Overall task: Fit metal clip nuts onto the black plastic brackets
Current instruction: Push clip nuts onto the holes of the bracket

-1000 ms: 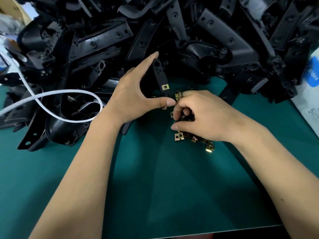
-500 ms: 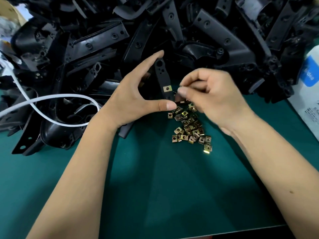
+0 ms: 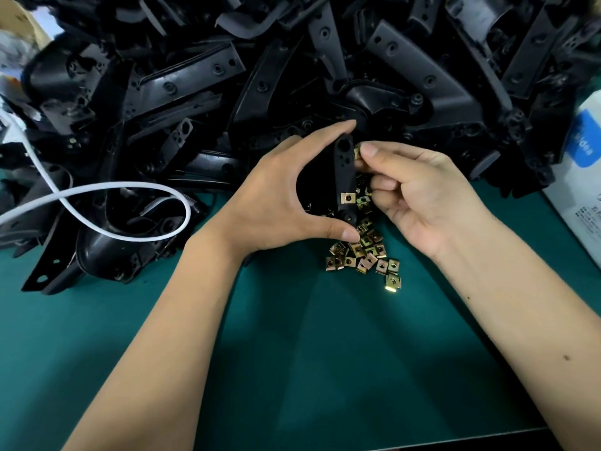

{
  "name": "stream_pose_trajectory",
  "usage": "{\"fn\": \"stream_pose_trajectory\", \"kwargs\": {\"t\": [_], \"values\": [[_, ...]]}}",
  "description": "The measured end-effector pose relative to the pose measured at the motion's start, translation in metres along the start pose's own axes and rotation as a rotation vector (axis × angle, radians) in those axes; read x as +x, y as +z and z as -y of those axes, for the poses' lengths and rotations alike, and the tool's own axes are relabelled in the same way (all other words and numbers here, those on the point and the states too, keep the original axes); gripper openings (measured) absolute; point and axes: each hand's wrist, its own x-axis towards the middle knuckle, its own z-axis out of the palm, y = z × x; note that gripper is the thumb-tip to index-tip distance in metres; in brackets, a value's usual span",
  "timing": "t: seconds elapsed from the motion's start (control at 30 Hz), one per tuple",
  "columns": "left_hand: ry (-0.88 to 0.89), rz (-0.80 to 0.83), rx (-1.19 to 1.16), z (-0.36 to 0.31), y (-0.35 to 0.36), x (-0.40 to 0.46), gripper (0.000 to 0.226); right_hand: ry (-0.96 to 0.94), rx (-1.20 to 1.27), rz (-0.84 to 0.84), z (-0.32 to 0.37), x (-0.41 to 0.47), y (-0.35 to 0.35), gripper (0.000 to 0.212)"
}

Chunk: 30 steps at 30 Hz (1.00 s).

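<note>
Black bracket [image 3: 344, 177] pinched endwise in left hand [image 3: 276, 203], right hand [image 3: 419, 193] pinching clip nut [image 3: 356, 153] at its upper edge.

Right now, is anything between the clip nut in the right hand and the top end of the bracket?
Nothing visible. The right hand pinches the clip nut right beside the bracket, whose top edge is bare; the left hand grips only its ends.

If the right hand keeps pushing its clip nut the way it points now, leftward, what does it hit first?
Most likely the upper end of the black bracket gripped by the left hand. The right hand pinches a clip nut right beside that edge; whether they already touch is unclear.
</note>
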Motion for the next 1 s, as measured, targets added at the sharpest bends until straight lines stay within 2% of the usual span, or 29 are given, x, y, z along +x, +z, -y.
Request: {"fn": "stream_pose_trajectory", "kwargs": {"t": [0.27,0.67,1.0], "values": [[-0.007,-0.023,0.008,0.003,0.001,0.001,0.12,-0.031,-0.042,-0.021,0.0,-0.003,0.003,0.004],[-0.051,-0.016,-0.04,-0.001,0.004,0.0,0.119,-0.09,-0.018,-0.074,-0.008,-0.007,0.011,0.019],[-0.119,-0.05,0.12,-0.006,0.008,0.001,0.127,-0.132,-0.095,-0.144,-0.012,-0.01,0.013,0.007]]}}
